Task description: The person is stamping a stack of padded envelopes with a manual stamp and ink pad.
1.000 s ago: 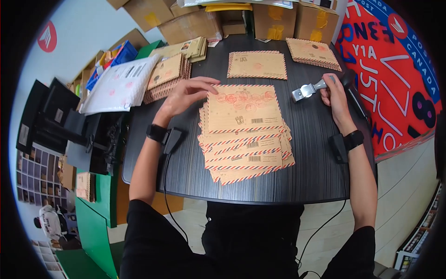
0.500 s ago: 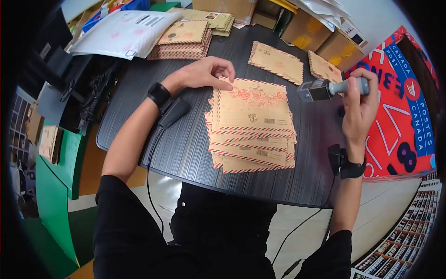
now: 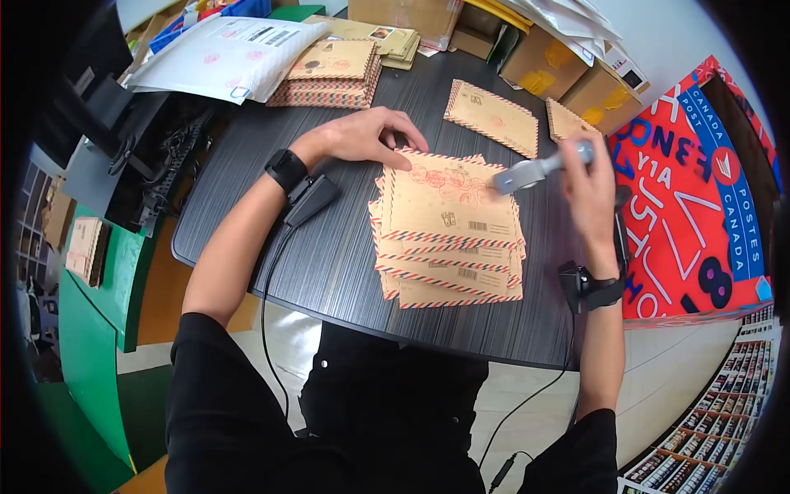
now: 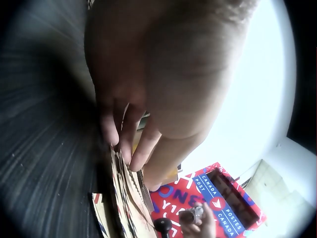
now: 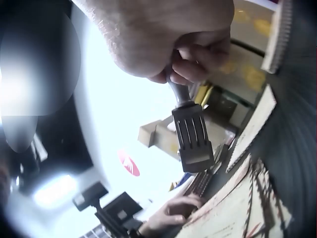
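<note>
A staggered pile of airmail envelopes [image 3: 448,218] with striped borders lies before me, red round postmarks across the top one. My left hand [image 3: 362,136] is at its upper left corner, thumb on the top envelope. In the left wrist view, the fingertips [image 4: 136,166] touch the edges of the stacked envelopes [image 4: 130,206]. My right hand [image 3: 591,193] grips the grey handle of a metal hand stamp [image 3: 520,176], blurred in the head view. The stamp's head overlaps the pile's upper right edge there. In the right wrist view, the slotted stamp head [image 5: 193,141] points down; its printing face is hidden.
Another airmail envelope [image 3: 494,119] lies beyond the pile, with a stack [image 3: 568,122] to its right. Further envelope stacks [image 3: 325,78] and a white padded mailer [image 3: 222,58] are at the back left. Cardboard boxes [image 3: 539,66] line the back; a red Canada Post box [image 3: 671,206] stands at right.
The head view has turned. My right hand raised the hand stamp beside the pile, then brought it left and down over the pile's upper right edge. My left hand stays at the upper left corner.
</note>
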`<control>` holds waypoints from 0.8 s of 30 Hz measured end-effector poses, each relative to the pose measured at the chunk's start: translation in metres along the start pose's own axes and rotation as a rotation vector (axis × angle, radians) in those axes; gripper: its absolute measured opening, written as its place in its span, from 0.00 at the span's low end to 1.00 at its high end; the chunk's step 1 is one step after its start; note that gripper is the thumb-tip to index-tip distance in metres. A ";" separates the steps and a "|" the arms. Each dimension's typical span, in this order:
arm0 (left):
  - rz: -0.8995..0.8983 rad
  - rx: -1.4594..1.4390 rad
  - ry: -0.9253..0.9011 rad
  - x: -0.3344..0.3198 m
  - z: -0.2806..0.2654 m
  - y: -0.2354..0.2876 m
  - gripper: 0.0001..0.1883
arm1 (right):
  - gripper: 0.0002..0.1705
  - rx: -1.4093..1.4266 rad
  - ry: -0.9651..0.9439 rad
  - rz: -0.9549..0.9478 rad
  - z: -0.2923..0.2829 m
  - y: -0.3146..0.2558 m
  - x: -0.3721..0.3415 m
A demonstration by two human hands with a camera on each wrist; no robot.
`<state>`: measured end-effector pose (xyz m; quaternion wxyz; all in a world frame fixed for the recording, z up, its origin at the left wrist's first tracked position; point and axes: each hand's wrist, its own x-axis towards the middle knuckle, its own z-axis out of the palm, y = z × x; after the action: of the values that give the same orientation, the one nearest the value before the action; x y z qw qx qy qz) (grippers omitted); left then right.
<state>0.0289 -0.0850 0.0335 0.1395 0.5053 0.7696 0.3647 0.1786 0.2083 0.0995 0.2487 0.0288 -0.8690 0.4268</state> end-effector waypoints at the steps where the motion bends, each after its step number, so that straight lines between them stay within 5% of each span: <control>1: 0.004 0.012 -0.002 0.000 0.000 0.001 0.20 | 0.11 0.204 0.048 0.194 -0.012 0.020 0.004; 4: -0.103 -0.189 0.029 0.002 -0.002 0.004 0.19 | 0.11 0.611 0.123 0.446 -0.042 0.072 0.000; 8: -0.321 -0.411 0.024 0.030 -0.011 -0.007 0.17 | 0.12 0.707 0.285 0.432 -0.054 0.123 -0.015; 12: -0.591 -0.292 0.100 0.081 -0.016 -0.011 0.19 | 0.13 0.687 0.262 0.369 -0.055 0.139 -0.019; 17: -0.567 0.007 0.146 0.137 -0.007 -0.019 0.22 | 0.13 0.643 0.277 0.419 -0.050 0.134 -0.018; 20: -0.472 0.437 0.331 0.155 0.011 -0.040 0.24 | 0.12 0.695 0.264 0.398 -0.050 0.140 -0.020; 24: -0.618 0.218 0.219 0.164 -0.001 -0.049 0.26 | 0.12 0.686 0.297 0.403 -0.048 0.142 -0.018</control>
<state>-0.0789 0.0480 0.0250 0.1050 0.2179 0.9311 0.2730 0.1766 0.3319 0.0130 0.2588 -0.1225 -0.6198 0.7307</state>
